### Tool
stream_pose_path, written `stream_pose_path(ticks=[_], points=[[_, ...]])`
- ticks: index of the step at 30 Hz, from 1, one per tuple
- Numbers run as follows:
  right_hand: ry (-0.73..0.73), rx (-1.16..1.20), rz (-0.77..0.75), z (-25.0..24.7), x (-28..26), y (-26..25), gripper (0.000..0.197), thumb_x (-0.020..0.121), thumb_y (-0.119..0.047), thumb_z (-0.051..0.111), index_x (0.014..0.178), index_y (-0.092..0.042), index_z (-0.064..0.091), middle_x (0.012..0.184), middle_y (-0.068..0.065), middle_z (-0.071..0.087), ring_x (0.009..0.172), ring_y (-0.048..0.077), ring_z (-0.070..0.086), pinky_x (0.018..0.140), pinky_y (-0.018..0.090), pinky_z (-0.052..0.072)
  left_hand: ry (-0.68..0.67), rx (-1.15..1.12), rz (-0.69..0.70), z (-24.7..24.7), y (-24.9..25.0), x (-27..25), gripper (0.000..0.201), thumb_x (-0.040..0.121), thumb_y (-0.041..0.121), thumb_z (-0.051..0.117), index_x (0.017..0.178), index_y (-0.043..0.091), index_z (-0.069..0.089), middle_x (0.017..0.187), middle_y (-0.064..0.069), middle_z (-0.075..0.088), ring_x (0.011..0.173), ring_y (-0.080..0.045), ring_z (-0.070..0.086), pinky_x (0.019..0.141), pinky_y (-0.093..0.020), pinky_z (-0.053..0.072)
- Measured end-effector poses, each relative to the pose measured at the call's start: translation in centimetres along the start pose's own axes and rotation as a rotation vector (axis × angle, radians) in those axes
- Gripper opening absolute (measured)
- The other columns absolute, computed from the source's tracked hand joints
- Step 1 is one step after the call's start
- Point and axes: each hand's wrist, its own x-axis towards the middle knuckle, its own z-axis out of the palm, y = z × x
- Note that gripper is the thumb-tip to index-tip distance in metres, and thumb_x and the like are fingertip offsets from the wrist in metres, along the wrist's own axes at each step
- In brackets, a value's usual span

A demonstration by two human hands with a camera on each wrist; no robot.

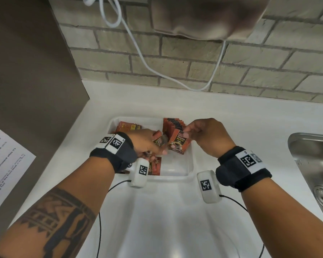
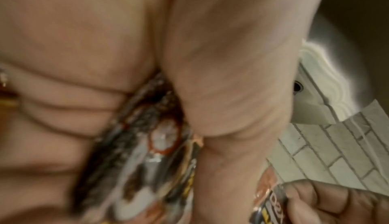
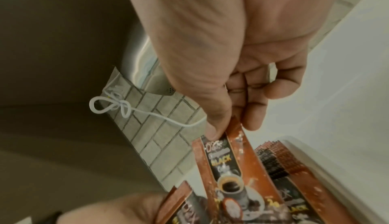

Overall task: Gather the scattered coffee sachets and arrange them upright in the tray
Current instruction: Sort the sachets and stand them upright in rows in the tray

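Roughly halfway, I'd judge: upright row (image 1: 173,125) stands at tray (image 1: 191,164) far-right corner, right hand (image 1: 206,135) pinching next sachet (image 1: 177,143) beside it, left hand (image 1: 147,144) gripping more, flat ones (image 1: 127,126) far-left.

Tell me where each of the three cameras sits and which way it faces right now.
Head: looks down on the white tray on the counter; both forearms, left hand and right hand show.
Left wrist: along the left hand gripping blurred sachets.
Right wrist: along the right hand pinching a black coffee sachet by its top.
Shared: head and right wrist both show that sachet, the upright row and the white cable.
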Motion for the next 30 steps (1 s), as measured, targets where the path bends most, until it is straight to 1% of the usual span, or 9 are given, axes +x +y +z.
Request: stream_pose_path(ticks=[2,4,7,11,14,17,23,26,30], points=[[-0.033,-0.092,0.018,0.2,-0.1,0.2,0.020,0.089,-0.015,0.071,0.077,-0.031,0.070,0.078,-0.016,0.068,0.075,0.001,0.062,0.068,0.012,0.043,0.030,0.391,-0.117,-0.5,0.4,-0.2,0.070,0.080,0.059,0.074,0.123,0.006,0.062,0.112,-0.009,0.070,0.104,-0.031,0.066,0.096,-0.042,0.053],[-0.043,-0.172,0.032,0.7,-0.1,0.4,0.022,0.091,-0.014,0.066,0.078,-0.031,0.071,0.074,-0.022,0.061,0.070,-0.006,0.055,0.059,0.002,0.038,0.063,0.592,-0.162,-0.3,0.9,-0.1,0.068,0.083,0.063,0.066,0.126,0.011,0.059,0.129,-0.004,0.063,0.113,-0.025,0.060,0.102,-0.039,0.048],[-0.023,-0.224,0.042,1.4,0.2,0.7,0.016,0.089,-0.016,0.067,0.082,-0.027,0.076,0.073,-0.021,0.058,0.070,-0.006,0.052,0.056,0.004,0.035,-0.027,0.618,-0.166,0.6,1.3,1.0,0.054,0.079,0.069,0.064,0.108,0.023,0.065,0.120,-0.002,0.068,0.103,-0.020,0.063,0.100,-0.040,0.050],[-0.017,-0.260,0.057,2.3,0.7,1.1,0.017,0.083,-0.016,0.067,0.081,-0.027,0.078,0.076,-0.015,0.062,0.069,0.000,0.056,0.055,0.007,0.033,-0.121,0.587,-0.160,2.8,2.3,2.1,0.065,0.080,0.067,0.066,0.126,0.021,0.063,0.121,0.001,0.068,0.107,-0.020,0.064,0.102,-0.039,0.049],[-0.039,-0.273,0.076,2.6,1.2,1.4,0.019,0.082,-0.014,0.066,0.079,-0.028,0.078,0.078,-0.014,0.064,0.070,0.002,0.058,0.055,0.013,0.036,-0.149,0.556,-0.146,3.7,2.5,3.4,0.061,0.084,0.062,0.066,0.122,0.015,0.065,0.120,-0.004,0.069,0.110,-0.025,0.065,0.102,-0.040,0.049],[-0.061,-0.316,0.076,2.7,1.4,1.5,0.019,0.081,-0.014,0.066,0.079,-0.028,0.078,0.079,-0.014,0.058,0.073,0.007,0.058,0.057,0.019,0.040,-0.147,0.529,-0.127,3.9,2.3,4.3,0.053,0.084,0.061,0.067,0.109,0.014,0.069,0.111,-0.006,0.073,0.103,-0.025,0.068,0.100,-0.042,0.051],[-0.087,-0.357,0.067,2.6,1.9,1.8,0.016,0.084,-0.017,0.067,0.083,-0.030,0.076,0.085,-0.014,0.052,0.078,0.010,0.057,0.069,0.027,0.048,-0.154,0.488,-0.103,3.9,2.3,4.8,0.050,0.088,0.057,0.066,0.107,0.012,0.071,0.107,-0.007,0.074,0.092,-0.022,0.066,0.099,-0.041,0.051],[-0.087,-0.353,0.056,2.5,2.1,2.0,0.014,0.084,-0.019,0.068,0.082,-0.031,0.075,0.089,-0.011,0.053,0.080,0.011,0.058,0.070,0.027,0.048,-0.153,0.485,-0.105,3.9,2.3,5.0,0.037,0.088,0.057,0.065,0.095,0.021,0.068,0.099,0.001,0.072,0.098,-0.022,0.066,0.099,-0.038,0.051],[-0.097,-0.345,0.045,2.5,2.2,2.3,0.010,0.085,-0.022,0.072,0.083,-0.032,0.073,0.091,-0.010,0.054,0.081,0.011,0.057,0.068,0.025,0.043,-0.149,0.491,-0.085,3.8,2.4,4.9,0.026,0.090,0.055,0.064,0.085,0.030,0.061,0.088,0.009,0.066,0.087,-0.014,0.062,0.093,-0.032,0.050]])
